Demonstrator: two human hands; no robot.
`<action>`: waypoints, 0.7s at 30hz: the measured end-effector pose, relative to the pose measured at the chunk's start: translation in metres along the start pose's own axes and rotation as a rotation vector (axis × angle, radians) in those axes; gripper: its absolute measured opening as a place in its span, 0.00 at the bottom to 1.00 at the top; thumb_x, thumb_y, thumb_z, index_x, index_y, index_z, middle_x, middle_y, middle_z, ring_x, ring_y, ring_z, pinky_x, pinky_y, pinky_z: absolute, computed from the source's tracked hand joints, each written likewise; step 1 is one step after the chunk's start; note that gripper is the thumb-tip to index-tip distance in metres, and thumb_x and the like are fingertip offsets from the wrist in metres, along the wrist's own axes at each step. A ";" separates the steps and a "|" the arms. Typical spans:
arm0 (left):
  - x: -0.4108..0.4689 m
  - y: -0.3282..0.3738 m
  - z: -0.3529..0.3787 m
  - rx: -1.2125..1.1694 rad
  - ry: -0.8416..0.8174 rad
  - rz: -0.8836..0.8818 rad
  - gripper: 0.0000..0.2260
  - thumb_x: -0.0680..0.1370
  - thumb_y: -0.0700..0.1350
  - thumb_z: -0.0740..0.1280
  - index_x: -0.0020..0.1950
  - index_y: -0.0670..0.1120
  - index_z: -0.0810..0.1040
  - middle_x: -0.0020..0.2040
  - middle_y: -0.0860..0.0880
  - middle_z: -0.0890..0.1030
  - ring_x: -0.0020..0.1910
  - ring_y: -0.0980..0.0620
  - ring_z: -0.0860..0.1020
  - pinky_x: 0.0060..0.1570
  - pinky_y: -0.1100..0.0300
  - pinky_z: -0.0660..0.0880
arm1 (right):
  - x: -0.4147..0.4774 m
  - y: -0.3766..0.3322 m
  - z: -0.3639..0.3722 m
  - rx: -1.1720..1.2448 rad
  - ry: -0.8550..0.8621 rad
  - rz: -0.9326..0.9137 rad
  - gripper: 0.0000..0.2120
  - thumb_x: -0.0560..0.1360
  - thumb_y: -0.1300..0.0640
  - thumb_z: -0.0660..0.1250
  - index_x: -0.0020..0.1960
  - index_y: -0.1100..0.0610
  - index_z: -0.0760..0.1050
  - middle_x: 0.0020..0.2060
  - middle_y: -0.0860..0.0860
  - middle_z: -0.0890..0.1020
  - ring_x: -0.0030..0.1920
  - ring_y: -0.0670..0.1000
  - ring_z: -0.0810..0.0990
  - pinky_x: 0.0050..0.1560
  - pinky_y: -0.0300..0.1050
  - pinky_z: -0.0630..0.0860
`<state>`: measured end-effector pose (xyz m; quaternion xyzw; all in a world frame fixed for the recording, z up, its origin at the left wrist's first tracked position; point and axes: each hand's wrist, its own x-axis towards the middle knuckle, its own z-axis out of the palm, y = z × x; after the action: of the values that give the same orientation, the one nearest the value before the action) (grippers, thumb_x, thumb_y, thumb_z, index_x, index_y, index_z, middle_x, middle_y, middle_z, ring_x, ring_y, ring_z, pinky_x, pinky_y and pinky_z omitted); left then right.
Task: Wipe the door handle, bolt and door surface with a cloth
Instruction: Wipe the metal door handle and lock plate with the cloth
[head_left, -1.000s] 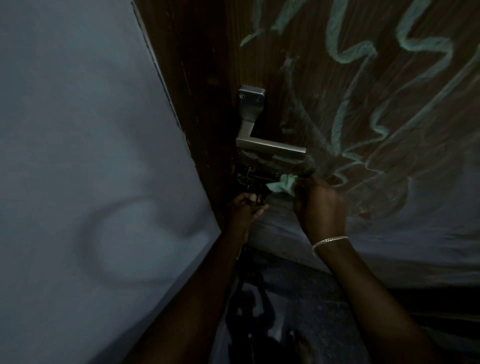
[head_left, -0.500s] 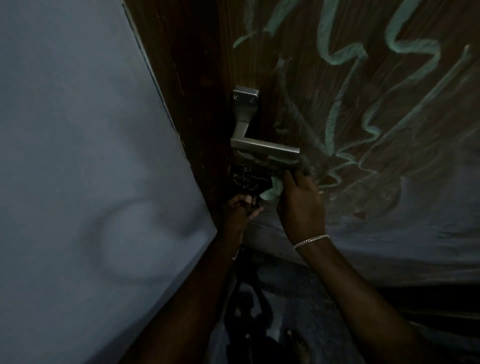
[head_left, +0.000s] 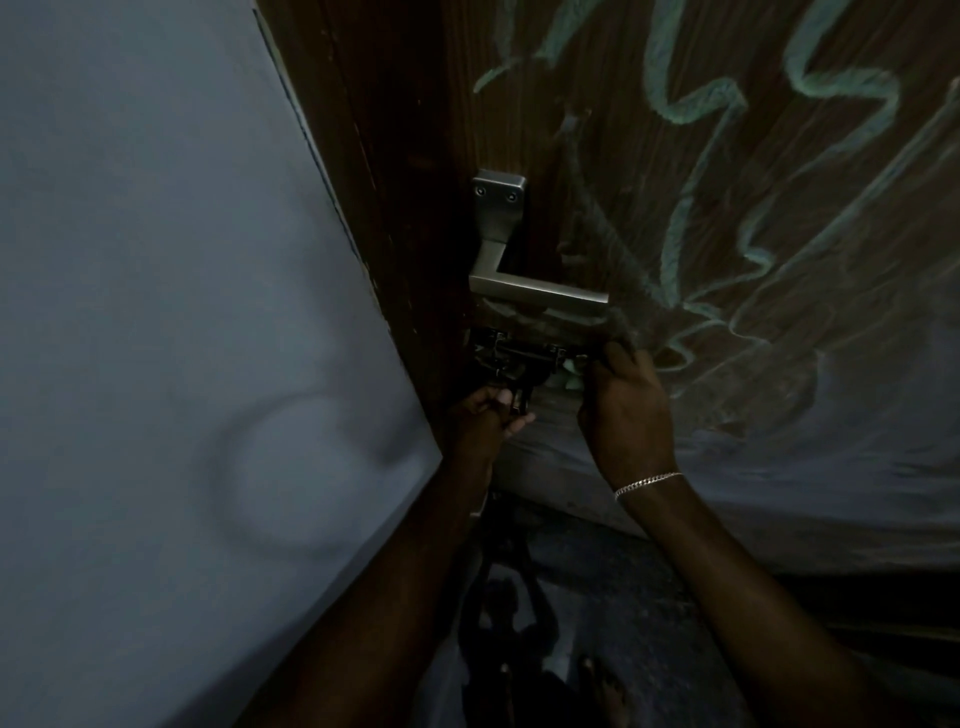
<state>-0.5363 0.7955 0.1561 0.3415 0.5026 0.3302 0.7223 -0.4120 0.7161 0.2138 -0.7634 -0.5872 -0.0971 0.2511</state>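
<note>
While R hand pinched pale-green cloth in curled fingers at metal bolt, L hand gripped its lower part, fingers curled, under angular steel handle.

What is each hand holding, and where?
Right hand pinches a bunched pale green cloth against the right end of the dark metal bolt. Left hand curls round the bolt's hanging lower part.

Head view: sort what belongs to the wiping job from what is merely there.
Part of the job: cloth, pinched by the right hand beside the bolt; left hand gripping the bolt's lower piece; door handle; door surface.

Merely there: bracelet; wall; floor.
</note>
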 end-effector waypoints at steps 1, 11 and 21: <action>0.000 0.000 0.000 0.009 -0.001 0.001 0.04 0.83 0.36 0.59 0.53 0.38 0.74 0.54 0.37 0.75 0.42 0.47 0.78 0.33 0.68 0.80 | 0.003 -0.004 0.002 -0.001 -0.012 -0.026 0.11 0.65 0.75 0.67 0.45 0.65 0.80 0.51 0.59 0.80 0.49 0.61 0.76 0.46 0.48 0.73; -0.003 -0.002 -0.003 -0.014 -0.004 -0.015 0.05 0.83 0.37 0.60 0.50 0.38 0.74 0.49 0.40 0.77 0.42 0.47 0.78 0.34 0.67 0.81 | 0.025 -0.024 -0.006 0.013 -0.126 -0.151 0.10 0.65 0.67 0.69 0.47 0.64 0.80 0.50 0.60 0.82 0.51 0.63 0.78 0.52 0.47 0.72; -0.002 0.003 0.004 0.125 -0.033 -0.076 0.14 0.84 0.37 0.58 0.45 0.54 0.73 0.44 0.55 0.77 0.42 0.60 0.76 0.38 0.65 0.77 | 0.047 -0.068 0.003 -0.214 -0.352 -0.122 0.16 0.77 0.62 0.61 0.61 0.62 0.79 0.59 0.60 0.80 0.64 0.60 0.74 0.58 0.53 0.76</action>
<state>-0.5333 0.7952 0.1603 0.3718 0.5227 0.2648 0.7200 -0.4628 0.7700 0.2508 -0.7539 -0.6534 -0.0392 0.0559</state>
